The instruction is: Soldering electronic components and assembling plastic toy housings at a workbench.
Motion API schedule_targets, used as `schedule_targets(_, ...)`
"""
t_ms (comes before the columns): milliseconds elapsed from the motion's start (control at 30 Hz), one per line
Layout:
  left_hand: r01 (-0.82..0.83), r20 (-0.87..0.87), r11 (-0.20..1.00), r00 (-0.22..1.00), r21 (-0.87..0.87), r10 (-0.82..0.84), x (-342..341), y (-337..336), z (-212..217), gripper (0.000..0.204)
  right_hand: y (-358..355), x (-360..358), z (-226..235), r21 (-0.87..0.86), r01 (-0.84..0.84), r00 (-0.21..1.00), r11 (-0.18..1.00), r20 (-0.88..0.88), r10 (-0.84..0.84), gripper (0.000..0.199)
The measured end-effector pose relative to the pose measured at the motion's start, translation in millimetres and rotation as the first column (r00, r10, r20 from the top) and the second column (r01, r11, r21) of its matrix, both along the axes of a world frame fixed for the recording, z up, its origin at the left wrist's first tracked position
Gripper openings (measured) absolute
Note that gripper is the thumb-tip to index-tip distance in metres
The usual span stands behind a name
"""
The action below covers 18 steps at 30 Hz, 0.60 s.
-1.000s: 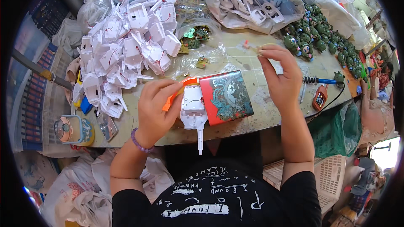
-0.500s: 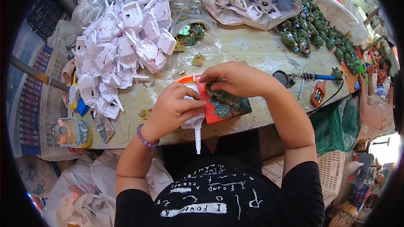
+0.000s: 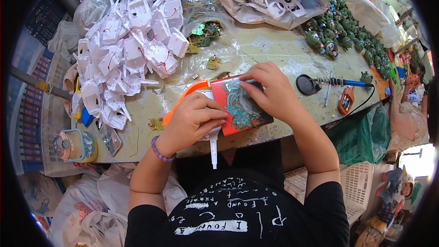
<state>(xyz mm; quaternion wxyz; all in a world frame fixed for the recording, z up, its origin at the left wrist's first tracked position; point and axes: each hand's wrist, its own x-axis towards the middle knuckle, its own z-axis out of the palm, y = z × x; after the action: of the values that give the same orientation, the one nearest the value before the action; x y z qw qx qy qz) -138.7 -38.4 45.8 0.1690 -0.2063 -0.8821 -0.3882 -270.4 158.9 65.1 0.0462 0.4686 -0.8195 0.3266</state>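
Observation:
My left hand (image 3: 194,119), with a purple bead bracelet at the wrist, closes over a white plastic casing (image 3: 213,152) whose narrow handle points toward me. Beside that hand an orange curved plastic piece (image 3: 179,104) arcs around the casing's far left side. A red and dark box with a teal printed picture (image 3: 241,108) lies against the casing's right side. Above its far part my right hand (image 3: 270,92) has bent fingers, their tips drawn together; whatever they pinch, if anything, is too small to make out. The casing's middle is hidden under my left hand.
White casings with red wires (image 3: 132,50) heap at left. Small circuit boards (image 3: 208,34) lie in plastic at the back, near a sack of white parts (image 3: 279,0). Green figurines (image 3: 338,29) cluster at right, beyond a blue-handled soldering iron (image 3: 352,83). A drink container (image 3: 75,145) stands front left.
My right hand has moved to the right and opened up the view of the box's picture; the dark green lump under it is gone from sight. More of the orange piece shows on the left.

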Motion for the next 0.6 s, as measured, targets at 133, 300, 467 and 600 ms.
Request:
schedule_targets(133,0.006,0.017,1.000,1.000,-0.025,-0.005,1.8,-2.1,-4.2,0.017,-33.5,-5.3,-10.3,-0.157,-0.125,0.982,0.980,-0.159,0.100,0.019)
schedule_targets(300,-0.024,-0.001,1.000,1.000,0.019,0.024,7.2,-6.5,4.6,0.025,-54.9,-64.2,-13.2,0.012,-0.105,0.964,0.994,0.247,0.099,0.021)
schedule_targets(467,-0.037,0.064,0.994,0.998,0.106,0.030,13.5,-14.0,3.8,0.031,-83.6,-96.3,-22.1,0.299,-0.454,0.810,0.839,0.530,0.249,0.031)
schedule_targets(600,-0.146,0.067,0.960,0.989,0.238,0.134,20.1,-22.6,0.9,0.033,-110.5,-102.0,-37.6,0.490,-0.508,0.845,0.708,0.444,0.299,0.032)
